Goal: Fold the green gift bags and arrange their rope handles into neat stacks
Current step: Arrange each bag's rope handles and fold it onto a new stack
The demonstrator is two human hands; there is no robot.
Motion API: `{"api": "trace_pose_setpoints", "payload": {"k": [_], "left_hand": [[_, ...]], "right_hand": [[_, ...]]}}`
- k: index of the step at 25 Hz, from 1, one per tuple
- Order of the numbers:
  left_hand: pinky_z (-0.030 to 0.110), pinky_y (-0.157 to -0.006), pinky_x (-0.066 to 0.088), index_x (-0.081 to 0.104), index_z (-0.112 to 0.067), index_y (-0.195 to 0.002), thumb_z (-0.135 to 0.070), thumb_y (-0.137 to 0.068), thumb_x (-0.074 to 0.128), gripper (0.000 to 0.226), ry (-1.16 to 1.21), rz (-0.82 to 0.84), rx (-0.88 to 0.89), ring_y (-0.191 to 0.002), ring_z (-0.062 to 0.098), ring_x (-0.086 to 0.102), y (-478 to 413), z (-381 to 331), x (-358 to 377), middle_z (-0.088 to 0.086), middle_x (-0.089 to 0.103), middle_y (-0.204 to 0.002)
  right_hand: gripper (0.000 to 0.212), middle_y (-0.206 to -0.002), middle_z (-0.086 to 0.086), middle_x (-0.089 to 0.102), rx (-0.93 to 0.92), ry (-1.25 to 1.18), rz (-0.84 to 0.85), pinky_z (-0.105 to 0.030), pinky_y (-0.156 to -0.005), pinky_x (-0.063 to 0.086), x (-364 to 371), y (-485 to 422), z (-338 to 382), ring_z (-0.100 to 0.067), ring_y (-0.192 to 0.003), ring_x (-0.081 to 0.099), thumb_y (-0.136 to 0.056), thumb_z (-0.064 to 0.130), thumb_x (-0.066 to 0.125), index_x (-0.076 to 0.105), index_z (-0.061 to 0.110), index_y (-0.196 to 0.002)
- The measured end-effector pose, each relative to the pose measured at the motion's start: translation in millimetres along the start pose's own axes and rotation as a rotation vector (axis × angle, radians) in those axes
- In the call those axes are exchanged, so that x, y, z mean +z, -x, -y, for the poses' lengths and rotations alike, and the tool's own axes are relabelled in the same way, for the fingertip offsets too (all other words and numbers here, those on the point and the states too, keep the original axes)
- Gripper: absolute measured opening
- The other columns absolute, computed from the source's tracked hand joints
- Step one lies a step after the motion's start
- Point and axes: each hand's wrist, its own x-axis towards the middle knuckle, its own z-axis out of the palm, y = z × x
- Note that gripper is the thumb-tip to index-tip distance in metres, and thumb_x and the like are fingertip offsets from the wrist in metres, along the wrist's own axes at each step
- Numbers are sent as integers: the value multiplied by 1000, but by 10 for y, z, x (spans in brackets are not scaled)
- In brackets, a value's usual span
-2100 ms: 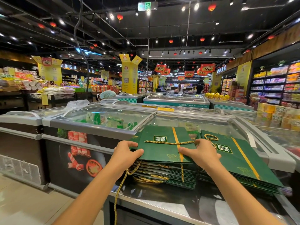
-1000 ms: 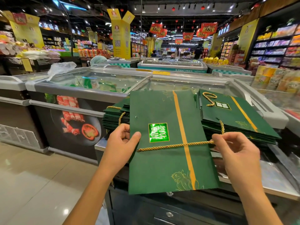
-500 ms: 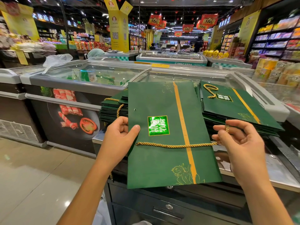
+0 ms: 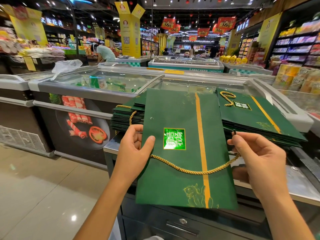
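One flat green bag is being held up in front of the person, above the counter edge and touching neither pile. The left hand is gripping its left edge, thumb pressing on the front and fingers curling behind. The right hand is pinching the gold rope just below its black tip between thumb and forefinger, with the other fingers hanging loosely curled. The rope is sagging in a slack arc across the bag front. Its left end is disappearing under the left palm, and it's unclear whether it is pinned there.

An empty eyelet is showing near the bag's upper left. The left stack and right stack of bags are sitting behind, beside the glass freezer.

Handling, as a guess: the bag is looking light and fairly stiff, like coated card. It is holding flat from a one-sided grip, so an edge hold is working. The glossy surface is probably slippery, and hard squeezing is likely creasing it. The factory folds are the best places to press.

The rope is soft and limp, so it is going wherever gravity pulls it. Holding near the stiff tip gives the most control. Loose rope could snag on the stacks or slide off once it is laid down.
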Motion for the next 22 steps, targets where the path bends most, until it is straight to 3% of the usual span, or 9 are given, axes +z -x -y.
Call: {"api": "trace_pose_setpoints", "payload": {"k": [2,4,6,8,11,14,19,22], "left_hand": [[37,-83,58,59,-27,-110,-7,-95,65,25,-17,8,40,-93,18,70,66,0,28,-5,74,-101],[26,-80,55,59,-26,-111,-4,-95,64,28,-1,35,61,-92,13,70,141,-29,77,-7,74,-100],[20,-80,53,59,-24,-112,-2,-95,64,29,22,70,46,-92,9,70,190,-50,136,-9,74,-100],[29,-82,56,58,-28,-113,-6,-95,64,29,7,113,31,-91,13,70,223,-50,177,-6,74,-99],[51,-78,56,57,-38,-112,-22,-91,64,27,-73,201,36,-82,25,65,191,-41,163,5,69,-90],[57,-74,56,56,-38,-114,-28,-89,62,27,-121,278,15,-79,38,63,155,-50,137,17,63,-86],[44,-63,44,56,-36,-114,-21,-93,65,27,-233,240,81,-65,20,48,185,-38,131,4,49,-74],[19,-54,33,56,-38,-112,-18,-92,65,30,-270,220,93,-56,7,44,197,-51,133,-15,55,-79]], "right_hand": [[10,-86,-3,76,-122,49,-11,-30,-45,57,22,18,20,-19,-63,67,-92,14,72,78,21,-95],[16,-84,-1,76,-282,103,41,-24,-60,55,102,33,38,-16,-72,66,-88,7,75,79,19,-97],[21,-83,1,75,-348,134,112,-24,-66,52,251,46,35,-15,-72,64,-85,3,77,79,18,-100],[24,-81,2,73,-359,134,188,-26,-65,50,432,35,33,-18,-70,62,-84,2,78,78,18,-102],[17,-79,11,72,-431,183,253,-17,-63,45,672,-60,52,-11,-67,61,-84,4,79,78,19,-93],[17,-82,12,71,-491,254,268,-10,-64,39,816,-169,31,-11,-68,58,-84,3,78,77,18,-92],[20,-85,4,68,-587,309,286,-20,-65,47,863,-157,-117,-15,-74,61,-81,-3,77,75,16,-88],[19,-87,6,70,-569,284,309,-28,-68,52,851,-167,-121,-16,-77,64,-82,-1,76,76,17,-90]]}}
